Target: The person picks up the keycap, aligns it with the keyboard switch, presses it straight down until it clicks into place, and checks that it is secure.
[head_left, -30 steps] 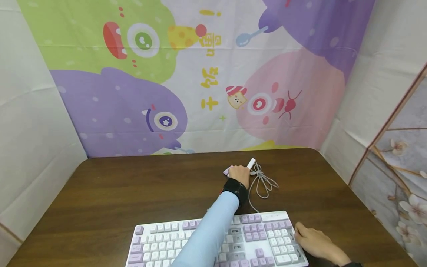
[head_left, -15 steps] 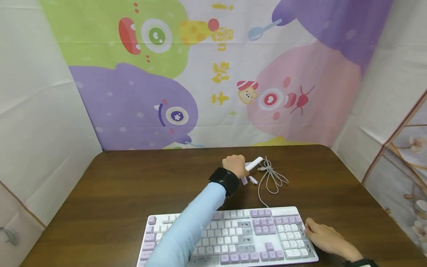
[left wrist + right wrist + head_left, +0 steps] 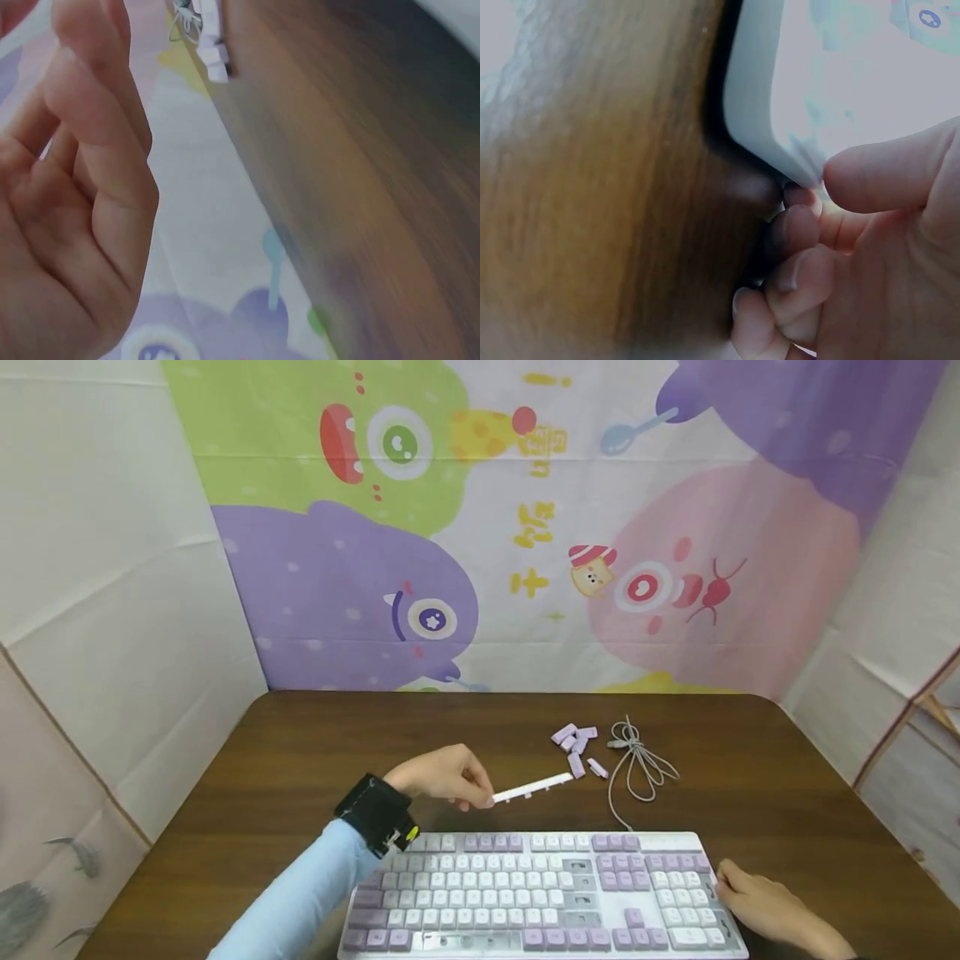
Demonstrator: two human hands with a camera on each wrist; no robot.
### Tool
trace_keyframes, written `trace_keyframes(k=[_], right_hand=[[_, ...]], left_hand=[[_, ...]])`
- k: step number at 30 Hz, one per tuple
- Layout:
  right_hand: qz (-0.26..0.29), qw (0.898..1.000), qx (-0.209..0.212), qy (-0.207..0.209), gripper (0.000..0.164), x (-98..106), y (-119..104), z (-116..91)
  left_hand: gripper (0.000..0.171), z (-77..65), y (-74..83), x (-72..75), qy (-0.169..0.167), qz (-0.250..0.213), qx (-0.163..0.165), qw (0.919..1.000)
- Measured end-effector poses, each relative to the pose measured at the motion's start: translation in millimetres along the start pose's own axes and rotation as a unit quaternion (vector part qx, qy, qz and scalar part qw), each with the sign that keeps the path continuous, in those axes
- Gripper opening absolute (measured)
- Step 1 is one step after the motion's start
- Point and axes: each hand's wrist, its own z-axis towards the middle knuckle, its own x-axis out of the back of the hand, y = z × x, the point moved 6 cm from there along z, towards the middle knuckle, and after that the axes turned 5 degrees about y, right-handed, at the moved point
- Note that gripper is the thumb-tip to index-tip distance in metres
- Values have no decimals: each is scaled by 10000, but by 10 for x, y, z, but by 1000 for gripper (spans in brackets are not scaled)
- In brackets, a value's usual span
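Observation:
My left hand (image 3: 442, 777) pinches one end of a long white spacebar keycap (image 3: 532, 787) between thumb and fingers, its stems facing down, above the table behind the keyboard. In the left wrist view the fingers of that hand are bent, and the pinched end is out of sight. The white and purple keyboard (image 3: 495, 883) lies in front, with a bare slot in its bottom row and several grey gaps where keycaps are off. At its right edge my right hand (image 3: 772, 906) grips the keyboard; the right wrist view shows thumb on top, fingers curled at the side.
Several loose purple keycaps (image 3: 576, 766) lie near the back of the brown table (image 3: 337, 760). Beside them sits the bundled grey cable (image 3: 637, 764), which runs to the keyboard's rear. A printed cloth (image 3: 510, 652) hangs behind the table.
My left hand has moved left and toward the keyboard, carrying the spacebar keycap away from the loose keycaps, which are now uncovered. The right hand stays on the keyboard's edge. The head view has shifted left.

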Motion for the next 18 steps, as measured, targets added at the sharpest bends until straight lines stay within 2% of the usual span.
trace_keyframes(k=[8,14,18], right_hand=[[50,9998,-201,-52,8,-1,28,-87],[240,9993,-242,-139,8,-38,22,-73],[134,9995,-285,-59,7,-66,29,-56]], left_hand=[[7,-589,-135,-58,-8,640,-547,9964],[6,-993,-258,-133,10,692,-412,9968],[6,-1206,-319,-182,238,847,-273,9957]])
